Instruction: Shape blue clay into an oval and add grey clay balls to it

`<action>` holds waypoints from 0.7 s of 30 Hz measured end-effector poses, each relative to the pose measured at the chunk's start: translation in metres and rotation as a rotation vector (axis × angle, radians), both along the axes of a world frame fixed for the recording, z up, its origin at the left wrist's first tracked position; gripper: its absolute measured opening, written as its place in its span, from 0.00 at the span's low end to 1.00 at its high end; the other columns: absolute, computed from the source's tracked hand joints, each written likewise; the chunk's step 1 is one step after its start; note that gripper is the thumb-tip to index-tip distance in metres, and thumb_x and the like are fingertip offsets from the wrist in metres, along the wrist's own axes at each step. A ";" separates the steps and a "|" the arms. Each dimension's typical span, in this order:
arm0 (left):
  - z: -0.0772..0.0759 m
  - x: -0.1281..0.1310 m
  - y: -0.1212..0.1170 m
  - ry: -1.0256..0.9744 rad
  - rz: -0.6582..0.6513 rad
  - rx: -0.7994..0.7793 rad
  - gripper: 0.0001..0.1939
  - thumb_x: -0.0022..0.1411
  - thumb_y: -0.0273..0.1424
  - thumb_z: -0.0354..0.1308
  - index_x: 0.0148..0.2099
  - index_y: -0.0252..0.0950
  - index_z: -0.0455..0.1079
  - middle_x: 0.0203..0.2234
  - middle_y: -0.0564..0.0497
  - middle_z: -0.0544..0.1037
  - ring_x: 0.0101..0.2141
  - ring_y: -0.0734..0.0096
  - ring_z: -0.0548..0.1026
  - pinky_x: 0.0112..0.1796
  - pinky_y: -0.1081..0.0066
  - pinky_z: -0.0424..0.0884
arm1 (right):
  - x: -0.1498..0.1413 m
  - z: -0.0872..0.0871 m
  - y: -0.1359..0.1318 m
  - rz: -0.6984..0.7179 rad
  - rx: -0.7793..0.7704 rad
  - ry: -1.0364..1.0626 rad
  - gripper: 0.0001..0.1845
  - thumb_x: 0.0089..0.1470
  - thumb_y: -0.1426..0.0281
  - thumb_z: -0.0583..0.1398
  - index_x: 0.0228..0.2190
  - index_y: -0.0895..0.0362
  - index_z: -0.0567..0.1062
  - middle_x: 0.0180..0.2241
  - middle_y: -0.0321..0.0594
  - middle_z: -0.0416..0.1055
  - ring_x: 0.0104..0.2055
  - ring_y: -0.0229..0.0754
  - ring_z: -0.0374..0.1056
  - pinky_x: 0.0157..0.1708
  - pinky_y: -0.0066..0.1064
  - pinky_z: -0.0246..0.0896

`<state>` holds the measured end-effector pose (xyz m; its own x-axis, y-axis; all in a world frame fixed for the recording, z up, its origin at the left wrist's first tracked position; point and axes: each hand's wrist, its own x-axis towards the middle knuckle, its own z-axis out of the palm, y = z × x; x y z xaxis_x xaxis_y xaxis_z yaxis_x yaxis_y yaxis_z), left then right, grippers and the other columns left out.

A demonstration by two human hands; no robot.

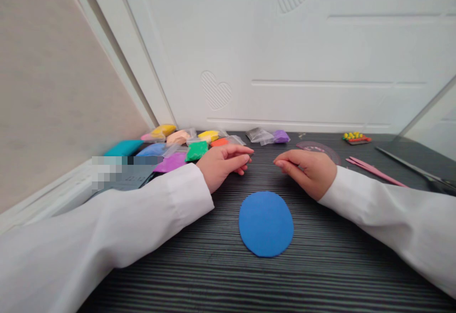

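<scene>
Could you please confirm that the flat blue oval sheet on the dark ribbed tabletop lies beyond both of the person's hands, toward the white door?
Not quite: the head view shows the flat blue oval sheet on the near side of the left hand and the right hand, toward the person. It does lie on the dark ribbed tabletop.

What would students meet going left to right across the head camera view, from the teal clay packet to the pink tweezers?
Teal clay packet → green clay packet → left hand → flat blue oval → right hand → small red-and-yellow beaded piece → pink tweezers
</scene>
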<state>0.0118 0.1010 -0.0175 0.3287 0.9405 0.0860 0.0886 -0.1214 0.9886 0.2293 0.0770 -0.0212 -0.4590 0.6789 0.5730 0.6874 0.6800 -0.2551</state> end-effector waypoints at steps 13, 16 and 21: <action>-0.001 -0.001 0.000 0.001 -0.003 0.004 0.11 0.52 0.31 0.62 0.39 0.33 0.74 0.28 0.52 0.76 0.26 0.79 0.71 0.28 0.77 0.67 | 0.000 0.006 -0.007 0.056 -0.025 -0.003 0.05 0.52 0.67 0.60 0.29 0.57 0.73 0.24 0.34 0.72 0.25 0.34 0.67 0.26 0.25 0.63; -0.001 -0.001 0.000 0.004 -0.002 0.006 0.10 0.52 0.31 0.62 0.39 0.33 0.74 0.28 0.53 0.76 0.26 0.80 0.71 0.28 0.77 0.67 | -0.001 0.006 -0.007 0.079 -0.003 -0.016 0.07 0.57 0.71 0.55 0.33 0.57 0.74 0.32 0.37 0.75 0.35 0.36 0.70 0.37 0.27 0.64; -0.002 0.000 0.001 0.009 0.003 0.019 0.10 0.52 0.30 0.61 0.39 0.34 0.74 0.27 0.53 0.75 0.25 0.80 0.70 0.29 0.77 0.67 | -0.001 0.002 -0.005 0.043 0.013 -0.014 0.12 0.53 0.77 0.56 0.41 0.60 0.71 0.37 0.40 0.74 0.36 0.36 0.70 0.39 0.28 0.65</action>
